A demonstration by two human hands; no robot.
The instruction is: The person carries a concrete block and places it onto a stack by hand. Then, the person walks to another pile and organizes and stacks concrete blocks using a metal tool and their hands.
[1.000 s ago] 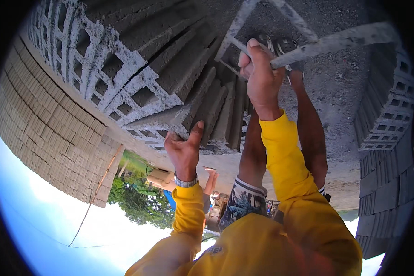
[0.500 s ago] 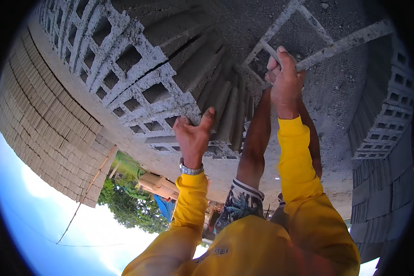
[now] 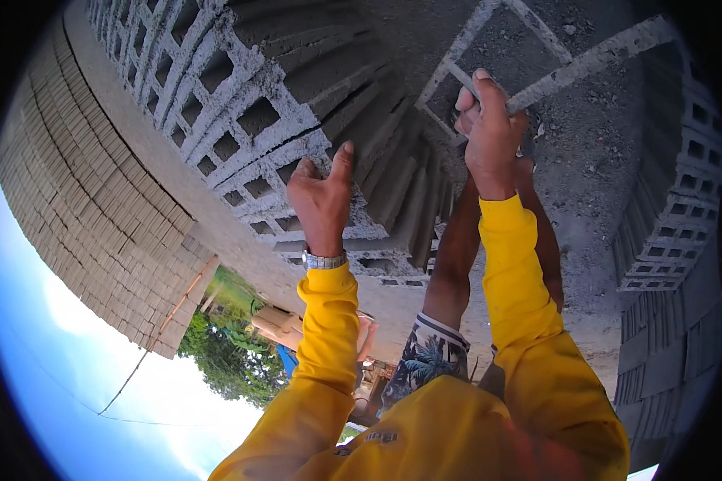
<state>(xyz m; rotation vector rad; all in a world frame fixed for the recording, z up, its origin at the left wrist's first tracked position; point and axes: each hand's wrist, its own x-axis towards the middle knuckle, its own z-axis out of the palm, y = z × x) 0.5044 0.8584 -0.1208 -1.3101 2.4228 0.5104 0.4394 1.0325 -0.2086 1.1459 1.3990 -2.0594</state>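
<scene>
My left hand (image 3: 322,196), with a metal-banded watch (image 3: 325,260) on its wrist, is at the end faces of stacked hollow concrete blocks (image 3: 258,116). Its thumb stands apart from the curled forefinger, and the other fingertips are hidden; I cannot tell whether it touches a block. Further right, my right hand (image 3: 492,132) is closed round a bar of a cement-crusted metal frame (image 3: 594,72), thumb stretched along it. The frame's long bars reach away over the gritty ground.
Another stack of hollow blocks (image 3: 682,200) stands at the right, above flat grey slabs (image 3: 666,353). A large block wall (image 3: 96,200) curves along the left. A thin pole (image 3: 172,313) leans there near green trees (image 3: 225,353). My bare legs (image 3: 449,272) stand between my arms.
My left hand has moved up and slightly left along the block faces, away from the lower corner. My right hand keeps its grip on the frame. The whole view has shifted slightly.
</scene>
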